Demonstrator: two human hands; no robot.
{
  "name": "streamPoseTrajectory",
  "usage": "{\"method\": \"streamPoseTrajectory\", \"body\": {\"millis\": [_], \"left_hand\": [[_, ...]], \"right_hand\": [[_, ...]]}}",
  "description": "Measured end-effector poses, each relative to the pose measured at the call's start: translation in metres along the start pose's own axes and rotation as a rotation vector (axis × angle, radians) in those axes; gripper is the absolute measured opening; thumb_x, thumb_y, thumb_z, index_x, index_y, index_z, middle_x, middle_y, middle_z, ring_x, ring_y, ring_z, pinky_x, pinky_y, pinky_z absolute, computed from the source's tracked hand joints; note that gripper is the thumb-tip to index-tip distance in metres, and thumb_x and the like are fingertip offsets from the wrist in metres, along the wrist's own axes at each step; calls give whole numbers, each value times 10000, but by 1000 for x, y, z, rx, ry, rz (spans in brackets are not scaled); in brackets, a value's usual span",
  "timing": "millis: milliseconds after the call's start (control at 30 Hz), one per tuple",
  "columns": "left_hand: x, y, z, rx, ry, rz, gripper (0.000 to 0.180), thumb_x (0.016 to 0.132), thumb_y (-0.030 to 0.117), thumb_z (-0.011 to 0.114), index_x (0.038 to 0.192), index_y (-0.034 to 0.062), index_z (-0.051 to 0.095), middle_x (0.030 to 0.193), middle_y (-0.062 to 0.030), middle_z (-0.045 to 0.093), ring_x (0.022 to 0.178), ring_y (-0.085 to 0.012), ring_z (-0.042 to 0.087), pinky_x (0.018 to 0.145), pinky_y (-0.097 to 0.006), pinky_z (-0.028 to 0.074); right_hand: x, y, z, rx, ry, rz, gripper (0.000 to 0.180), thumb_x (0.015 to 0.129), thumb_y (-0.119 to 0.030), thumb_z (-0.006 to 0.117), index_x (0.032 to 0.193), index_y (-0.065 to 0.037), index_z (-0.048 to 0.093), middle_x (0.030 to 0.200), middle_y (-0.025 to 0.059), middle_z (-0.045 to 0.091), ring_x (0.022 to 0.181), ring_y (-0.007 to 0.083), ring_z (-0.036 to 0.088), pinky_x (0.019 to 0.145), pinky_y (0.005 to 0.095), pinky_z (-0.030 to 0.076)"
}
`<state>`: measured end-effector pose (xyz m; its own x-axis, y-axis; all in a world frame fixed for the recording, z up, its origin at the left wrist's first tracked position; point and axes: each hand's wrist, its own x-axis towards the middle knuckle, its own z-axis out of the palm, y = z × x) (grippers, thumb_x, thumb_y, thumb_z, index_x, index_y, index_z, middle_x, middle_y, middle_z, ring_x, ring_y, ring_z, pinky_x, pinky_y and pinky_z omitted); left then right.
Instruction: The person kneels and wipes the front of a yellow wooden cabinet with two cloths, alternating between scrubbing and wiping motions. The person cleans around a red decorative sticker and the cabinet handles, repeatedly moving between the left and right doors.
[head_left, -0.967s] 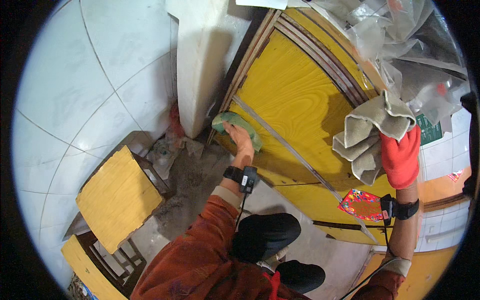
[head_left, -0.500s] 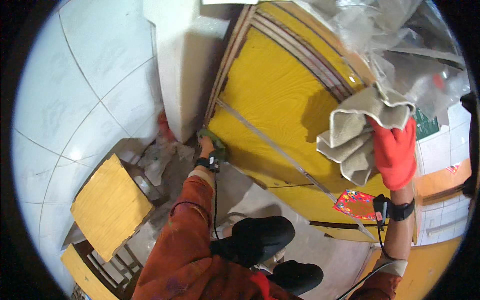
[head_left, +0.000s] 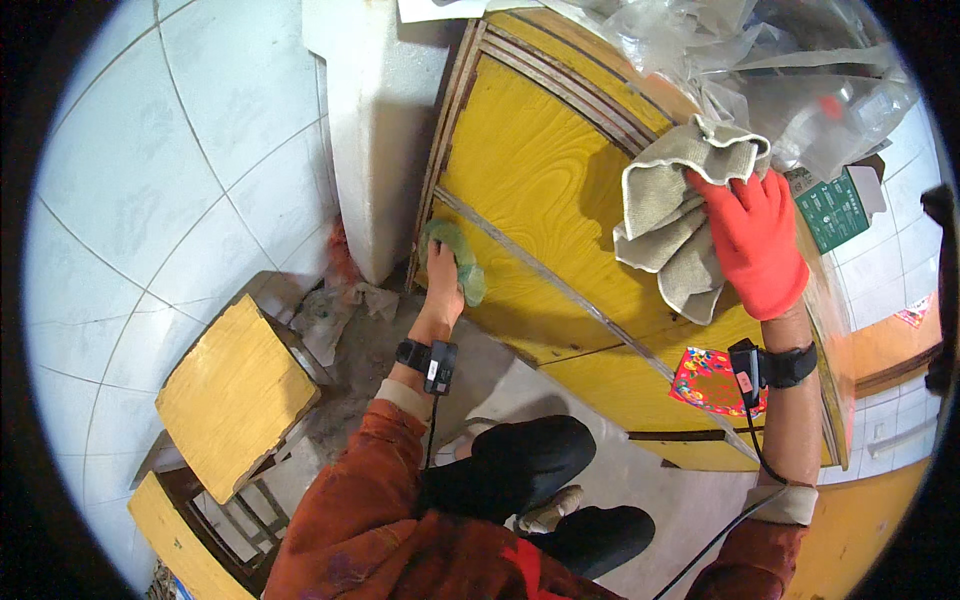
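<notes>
My left hand (head_left: 442, 280), bare, is closed on a crumpled green cloth-like piece (head_left: 468, 278) at the left edge of a yellow cabinet front (head_left: 540, 150). Whether that piece is a cloth or a scrubbing pad I cannot tell. On my right hand (head_left: 755, 240) is a red glove, and its fingers grip a folded beige-grey cloth (head_left: 665, 190) with white edging. The cloth hangs in loose folds in front of the cabinet's upper right, casting a shadow on the wood. Below it, a colourful red card (head_left: 705, 382) sits against the cabinet front.
Clear plastic bags (head_left: 830, 110) and a green box (head_left: 832, 212) lie on the cabinet top. A white pillar (head_left: 375, 130) borders the cabinet's left side, beside a tiled wall (head_left: 250, 130). A wooden stool (head_left: 235, 395) stands at the left, near crumpled plastic (head_left: 325, 315) on the floor.
My left hand has moved up and right over the cabinet's edge with the green piece. My right hand has shifted left and up, carrying the beige-grey cloth. The view has also shifted slightly.
</notes>
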<state>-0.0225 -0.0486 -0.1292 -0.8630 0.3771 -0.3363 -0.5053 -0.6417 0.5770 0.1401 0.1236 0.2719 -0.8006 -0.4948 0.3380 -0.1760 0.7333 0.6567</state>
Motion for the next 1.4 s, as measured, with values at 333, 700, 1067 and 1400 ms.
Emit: {"method": "streamPoseTrajectory", "body": {"millis": [333, 700, 1067, 1400], "left_hand": [[56, -33, 0, 491, 550, 230, 630, 1024, 279, 374, 1571, 84, 129, 1544, -260, 295, 1363, -450, 345, 1099, -514, 318], [171, -139, -182, 598, 429, 152, 1080, 798, 585, 644, 1543, -3, 129, 1488, -235, 394, 1324, -403, 423, 1093, -480, 371], [152, -101, -176, 2027, -219, -271, 1261, 669, 518, 827, 1557, -9, 105, 1598, -218, 174, 1448, -361, 237, 1163, -377, 287], [-5, 77, 58, 591, 0, 598, 477, 1025, 194, 417, 1492, 114, 364, 1308, -164, 447, 1180, -335, 469, 992, -424, 410]], "right_hand": [[-3, 2, 3, -30, -45, 9, 515, 749, -29, 631, 1249, -151, 640, 1131, 90, 600, 1026, 328, 552, 894, 438, 428], [1, 2, 4, -28, -41, 19, 520, 698, 7, 668, 1201, -122, 674, 1051, 85, 635, 953, 320, 579, 817, 430, 445], [-1, 5, 2, 60, -50, 57, 507, 732, -33, 605, 1223, -156, 633, 1159, 70, 600, 1011, 309, 560, 867, 416, 447], [-1, 5, -7, 163, 5, 47, 520, 752, -34, 619, 1258, -151, 597, 1160, 88, 580, 1063, 320, 545, 913, 424, 430]]}}
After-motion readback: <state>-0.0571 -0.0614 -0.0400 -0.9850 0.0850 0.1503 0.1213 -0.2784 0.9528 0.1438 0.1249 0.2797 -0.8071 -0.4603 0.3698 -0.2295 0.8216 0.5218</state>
